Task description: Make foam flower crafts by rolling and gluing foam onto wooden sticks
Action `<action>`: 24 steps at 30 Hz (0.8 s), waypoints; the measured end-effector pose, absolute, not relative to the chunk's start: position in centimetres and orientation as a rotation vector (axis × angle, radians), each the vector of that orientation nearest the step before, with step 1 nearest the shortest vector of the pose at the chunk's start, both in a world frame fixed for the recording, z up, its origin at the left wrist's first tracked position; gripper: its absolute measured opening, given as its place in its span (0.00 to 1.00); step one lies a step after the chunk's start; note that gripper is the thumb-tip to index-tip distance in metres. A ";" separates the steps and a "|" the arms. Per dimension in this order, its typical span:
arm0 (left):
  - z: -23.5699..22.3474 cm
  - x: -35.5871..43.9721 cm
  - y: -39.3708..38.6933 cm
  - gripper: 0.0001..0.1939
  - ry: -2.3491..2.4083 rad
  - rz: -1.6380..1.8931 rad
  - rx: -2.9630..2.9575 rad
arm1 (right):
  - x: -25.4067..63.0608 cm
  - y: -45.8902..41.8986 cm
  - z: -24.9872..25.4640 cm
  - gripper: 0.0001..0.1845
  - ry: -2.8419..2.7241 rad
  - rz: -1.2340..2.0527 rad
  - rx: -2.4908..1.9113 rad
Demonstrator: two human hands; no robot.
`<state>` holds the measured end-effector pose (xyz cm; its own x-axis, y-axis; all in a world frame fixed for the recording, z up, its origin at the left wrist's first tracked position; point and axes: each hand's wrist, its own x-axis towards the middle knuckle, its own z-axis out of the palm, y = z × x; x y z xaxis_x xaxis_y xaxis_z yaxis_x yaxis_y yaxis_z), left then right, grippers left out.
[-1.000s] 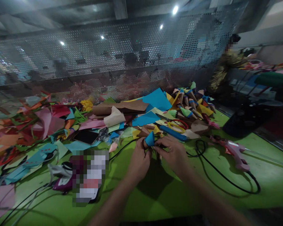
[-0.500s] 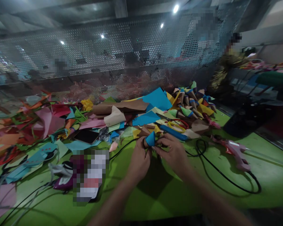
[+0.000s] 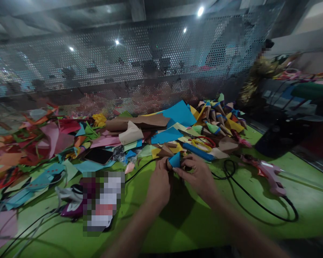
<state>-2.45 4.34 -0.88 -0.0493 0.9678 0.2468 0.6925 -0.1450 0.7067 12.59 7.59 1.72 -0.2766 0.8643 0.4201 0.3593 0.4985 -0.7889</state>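
Observation:
Between my hands is a small paper cone (image 3: 174, 160), blue on the side I see, with a bit of brown at its left edge. My left hand (image 3: 160, 181) grips its left side with thumb and fingers. On the right, my right hand (image 3: 195, 172) pinches the cone's lower right edge between thumb and fingertips. Both hands are a little above the green table (image 3: 183, 229). Just behind them lie scissors with yellow and red handles (image 3: 203, 143) and a blue cutter-like tool (image 3: 198, 152).
A pink glue gun (image 3: 270, 175) with a looping black cord lies at right. Paper cones (image 3: 215, 114) are heaped at back right, paper scraps (image 3: 51, 136) at left. A dark phone (image 3: 98, 155) and a purple pouch-like item (image 3: 75, 208) lie left. A person (image 3: 258, 79) is beyond.
The blue cone has shifted slightly right and turned a little in my fingers. My left hand has rolled, showing more of its back. The person at right has raised an arm.

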 end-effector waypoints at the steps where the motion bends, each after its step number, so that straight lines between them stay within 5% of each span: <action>1: -0.9 -2.4 4.3 0.20 1.770 1.007 1.874 | 12.6 7.6 1.7 0.13 -1.851 0.713 -1.027; 24: -2.0 -1.7 3.8 0.28 1.842 1.074 2.022 | 12.0 7.1 1.8 0.17 -1.682 0.586 -1.130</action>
<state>-1.68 3.85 -1.98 -0.0425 0.9275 0.3714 0.7799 -0.2016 0.5925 12.02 7.08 1.79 -0.0787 0.8848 0.4594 0.4077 0.4490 -0.7951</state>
